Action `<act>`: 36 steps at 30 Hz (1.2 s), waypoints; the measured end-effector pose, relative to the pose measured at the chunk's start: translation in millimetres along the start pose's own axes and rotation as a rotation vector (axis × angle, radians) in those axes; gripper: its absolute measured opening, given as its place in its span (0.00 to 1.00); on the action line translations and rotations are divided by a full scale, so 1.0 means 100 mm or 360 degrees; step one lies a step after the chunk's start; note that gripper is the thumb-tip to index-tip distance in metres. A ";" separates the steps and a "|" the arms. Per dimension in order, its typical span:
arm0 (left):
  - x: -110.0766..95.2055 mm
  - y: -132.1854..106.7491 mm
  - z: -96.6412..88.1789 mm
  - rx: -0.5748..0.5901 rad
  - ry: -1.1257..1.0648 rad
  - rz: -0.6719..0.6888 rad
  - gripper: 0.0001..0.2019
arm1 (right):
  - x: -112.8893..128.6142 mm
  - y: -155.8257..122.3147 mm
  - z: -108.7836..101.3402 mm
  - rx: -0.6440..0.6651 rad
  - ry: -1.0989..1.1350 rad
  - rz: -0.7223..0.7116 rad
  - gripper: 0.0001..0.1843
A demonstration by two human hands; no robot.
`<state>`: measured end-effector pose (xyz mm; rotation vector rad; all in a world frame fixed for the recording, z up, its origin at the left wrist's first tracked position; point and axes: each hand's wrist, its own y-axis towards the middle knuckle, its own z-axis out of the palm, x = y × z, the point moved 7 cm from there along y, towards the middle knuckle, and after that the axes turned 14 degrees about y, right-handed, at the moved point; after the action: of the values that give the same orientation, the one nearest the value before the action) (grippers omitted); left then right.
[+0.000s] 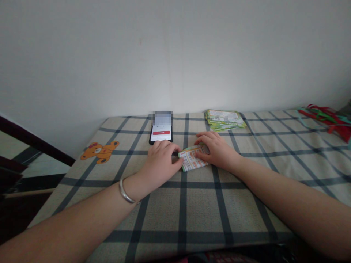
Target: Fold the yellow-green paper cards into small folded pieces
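Both bare hands work at a small printed leaflet (189, 162), which lies at the middle of the counter (205, 215), nearer the wall (170, 54) than the front edge. The leaflet looks folded, with rows of small print on white, orange patches and green along its edge; the words are too small to read.

The left hand (162, 160) is at the leaflet's left end, thumb and forefinger tips at that edge with a gap between them; whether they pinch the paper I cannot tell. A silver bracelet (124, 191) circles the left wrist. The right hand (218, 148) covers the leaflet's right end, its thumb laid across the printed face and its other fingers bent loosely at the far side; how firmly they grip it is unclear.

Just beyond the left hand lies a phone (161, 136), its screen lit and showing a red bar, its upper part blurred out. Beyond the right hand, close to the wall, a pile of green-edged leaflets (226, 120) lies slightly fanned.

A checked cloth pattern in beige and dark grey-blue covers the counter. An orange teddy bear picture (100, 151) is near its left edge, and a red and green bundle (329, 118) rests at the far right.
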<state>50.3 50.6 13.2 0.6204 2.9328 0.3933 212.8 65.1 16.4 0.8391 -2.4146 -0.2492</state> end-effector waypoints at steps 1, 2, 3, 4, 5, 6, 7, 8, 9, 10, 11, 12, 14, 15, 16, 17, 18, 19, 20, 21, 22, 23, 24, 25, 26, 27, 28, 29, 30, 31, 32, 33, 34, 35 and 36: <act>0.00 0.00 0.00 0.0008 -0.0004 -0.0001 0.09 | 0.01 0.00 0.00 0.0012 0.0002 -0.0009 0.15; -0.01 0.00 0.00 0.0012 -0.0006 -0.0001 0.09 | 0.01 0.00 0.01 0.0021 0.0005 -0.0020 0.15; -0.02 -0.01 -0.01 0.0014 -0.0004 0.0004 0.09 | 0.01 0.00 0.01 0.0023 0.0012 -0.0031 0.14; -0.03 -0.02 -0.01 0.0012 0.0001 0.0016 0.09 | 0.01 0.00 0.01 0.0020 0.0023 -0.0042 0.14; -0.04 -0.02 -0.02 0.0011 0.0008 0.0032 0.09 | 0.02 0.01 0.01 0.0012 0.0041 -0.0053 0.13; -0.04 -0.03 -0.02 0.0006 0.0016 0.0050 0.09 | 0.02 0.00 0.00 -0.0001 0.0062 -0.0063 0.13; -0.05 -0.04 -0.03 -0.0001 0.0024 0.0068 0.09 | 0.02 0.00 0.00 -0.0015 0.0086 -0.0072 0.12; -0.05 -0.05 -0.03 -0.0013 0.0029 0.0086 0.09 | 0.02 0.00 -0.01 -0.0026 0.0110 -0.0080 0.12; -0.06 -0.05 -0.03 -0.0031 0.0027 0.0103 0.09 | 0.03 0.00 -0.01 -0.0034 0.0130 -0.0085 0.12; -0.06 -0.05 -0.03 -0.0052 0.0017 0.0119 0.09 | 0.04 0.00 -0.02 -0.0040 0.0144 -0.0084 0.11; -0.05 -0.05 -0.04 -0.0073 -0.0004 0.0131 0.09 | 0.04 0.00 -0.03 -0.0042 0.0155 -0.0078 0.10; -0.05 -0.05 -0.04 -0.0094 -0.0034 0.0139 0.10 | 0.05 0.00 -0.03 -0.0041 0.0163 -0.0067 0.08; -0.04 -0.03 -0.03 -0.0117 -0.0114 0.0150 0.11 | 0.07 0.00 -0.05 -0.0034 0.0184 -0.0044 0.06; -0.04 -0.03 -0.03 -0.0123 -0.0154 0.0153 0.11 | 0.08 0.00 -0.05 -0.0030 0.0195 -0.0038 0.05; -0.03 -0.02 -0.04 -0.0127 -0.0188 0.0160 0.11 | 0.09 0.00 -0.05 -0.0027 0.0205 -0.0034 0.05; -0.03 -0.02 -0.04 -0.0128 -0.0213 0.0173 0.11 | 0.09 -0.01 -0.06 -0.0028 0.0213 -0.0029 0.04; -0.03 -0.01 -0.04 -0.0123 -0.0227 0.0187 0.11 | 0.10 -0.01 -0.06 -0.0027 0.0223 -0.0017 0.04; -0.03 -0.01 -0.05 -0.0112 -0.0235 0.0197 0.10 | 0.10 -0.01 -0.06 -0.0025 0.0245 0.0008 0.03; -0.03 -0.01 -0.05 -0.0098 -0.0239 0.0203 0.09 | 0.09 -0.02 -0.06 -0.0023 0.0286 0.0054 0.03; -0.03 -0.01 -0.05 -0.0084 -0.0244 0.0207 0.08 | 0.07 -0.03 -0.05 -0.0022 0.0345 0.0118 0.02; -0.03 -0.01 -0.06 -0.0069 -0.0252 0.0204 0.08 | 0.04 -0.03 -0.04 -0.0019 0.0415 0.0190 0.02; -0.02 0.00 -0.06 -0.0058 -0.0268 0.0196 0.07 | 0.02 -0.05 -0.03 -0.0018 0.0484 0.0261 0.03; -0.02 0.00 -0.06 -0.0048 -0.0288 0.0182 0.07 | 0.00 -0.06 -0.02 -0.0019 0.0547 0.0321 0.03; -0.01 0.00 -0.06 -0.0035 -0.0313 0.0162 0.06 | -0.02 -0.07 -0.01 -0.0023 0.0596 0.0364 0.04; 0.00 0.01 -0.06 -0.0021 -0.0344 0.0135 0.06 | -0.03 -0.07 -0.01 -0.0028 0.0631 0.0388 0.04; 0.02 0.01 -0.06 -0.0008 -0.0379 0.0104 0.06 | -0.04 -0.08 0.00 -0.0035 0.0660 0.0398 0.04; 0.03 0.02 -0.06 0.0001 -0.0420 0.0075 0.06 | -0.05 -0.08 0.01 -0.0046 0.0691 0.0405 0.04; 0.04 0.02 -0.06 0.0004 -0.0467 0.0049 0.06 | -0.06 -0.09 0.01 -0.0059 0.0723 0.0411 0.05; 0.05 0.02 -0.06 0.0006 -0.0517 0.0029 0.07 | -0.08 -0.09 0.02 -0.0074 0.0757 0.0415 0.04; 0.06 0.03 -0.05 0.0006 -0.0572 0.0018 0.07 | -0.09 -0.09 0.02 -0.0088 0.0797 0.0424 0.04; 0.07 0.03 -0.05 0.0008 -0.0623 0.0012 0.07 | -0.10 -0.09 0.03 -0.0102 0.0839 0.0429 0.04; 0.08 0.03 -0.04 0.0014 -0.0667 0.0008 0.07 | -0.11 -0.10 0.03 -0.0116 0.0883 0.0433 0.04; 0.08 0.03 -0.02 0.0024 -0.0700 0.0004 0.07 | -0.11 -0.10 0.04 -0.0127 0.0926 0.0438 0.05; 0.09 0.03 -0.01 0.0037 -0.0725 -0.0004 0.07 | -0.12 -0.10 0.04 -0.0137 0.0965 0.0441 0.05; 0.10 0.03 0.01 0.0048 -0.0740 -0.0014 0.07 | -0.12 -0.10 0.04 -0.0145 0.0996 0.0447 0.04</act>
<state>42.3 57.2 12.6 0.6060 2.4996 0.1732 223.1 64.6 4.5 0.4379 -1.8798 0.0167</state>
